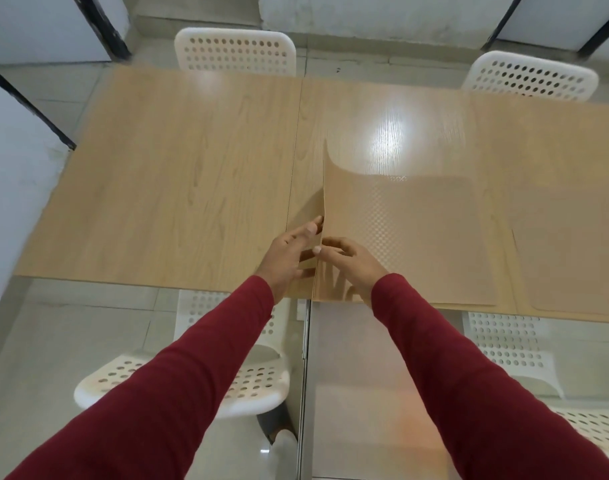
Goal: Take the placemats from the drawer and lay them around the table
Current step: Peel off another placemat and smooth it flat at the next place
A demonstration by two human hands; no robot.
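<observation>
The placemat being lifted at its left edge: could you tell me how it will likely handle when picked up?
Probably floppy: the placemat curves upward where the left hand and right hand lift it. Likely light, since fingers alone raise the edge. Its thinness suggests it may cling to the table.

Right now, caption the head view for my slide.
Both hands, left hand and right hand, peel the top placemat off a stack on the wooden table.
</observation>
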